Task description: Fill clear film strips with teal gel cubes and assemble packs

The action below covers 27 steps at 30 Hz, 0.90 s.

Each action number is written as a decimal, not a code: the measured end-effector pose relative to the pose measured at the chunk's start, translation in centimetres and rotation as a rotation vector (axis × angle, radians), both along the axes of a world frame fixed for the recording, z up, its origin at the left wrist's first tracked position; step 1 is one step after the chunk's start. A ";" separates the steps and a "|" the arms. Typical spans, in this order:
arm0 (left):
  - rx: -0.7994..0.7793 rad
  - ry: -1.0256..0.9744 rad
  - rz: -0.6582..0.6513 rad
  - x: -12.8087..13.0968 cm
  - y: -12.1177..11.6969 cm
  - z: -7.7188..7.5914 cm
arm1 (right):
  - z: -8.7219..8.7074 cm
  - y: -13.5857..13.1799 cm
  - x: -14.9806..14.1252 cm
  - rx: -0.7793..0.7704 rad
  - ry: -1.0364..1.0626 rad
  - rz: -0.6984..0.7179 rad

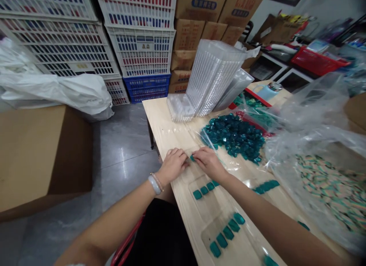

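My right hand (pixel 209 164) pinches a small teal piece (pixel 192 157) between thumb and fingertips, over a clear plastic tray (pixel 187 175) on the table. Close by on the left, my left hand (pixel 174 165) has curled fingers at the tray's edge; what they grip, if anything, is hidden. Nearer to me, a short row of teal pieces (pixel 204 190) lies in a clear tray, partly covered by my right forearm. Another row of teal pieces (pixel 228 232) lies in the nearest tray. Beyond my right hand spreads a heap of glossy teal pieces (pixel 234 136).
Stacked clear trays (pixel 214 71) stand at the table's far end. On the right lies a plastic bag (pixel 286 144) of striped pieces. A red tray (pixel 259 96) holds green pieces behind the heap. Crates (pixel 141 48) and a cardboard box (pixel 31 151) stand beyond the table's left edge.
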<state>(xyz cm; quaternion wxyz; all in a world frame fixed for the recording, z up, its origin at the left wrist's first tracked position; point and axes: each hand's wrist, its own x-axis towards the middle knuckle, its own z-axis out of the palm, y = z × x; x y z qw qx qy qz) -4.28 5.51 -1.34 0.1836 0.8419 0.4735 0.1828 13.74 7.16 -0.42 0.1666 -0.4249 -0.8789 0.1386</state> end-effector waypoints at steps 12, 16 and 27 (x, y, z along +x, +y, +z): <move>0.037 -0.008 -0.016 -0.2 -0.2 -0.2 | 0.1 0.3 0.0 0.075 -0.172 0.052; 0.064 -0.034 0.002 0.5 -0.2 0.9 | 1.0 -0.1 2.1 0.144 0.044 -0.220; -0.059 0.007 -0.028 4.5 1.4 0.8 | -0.5 2.4 6.7 -0.067 -0.094 -0.544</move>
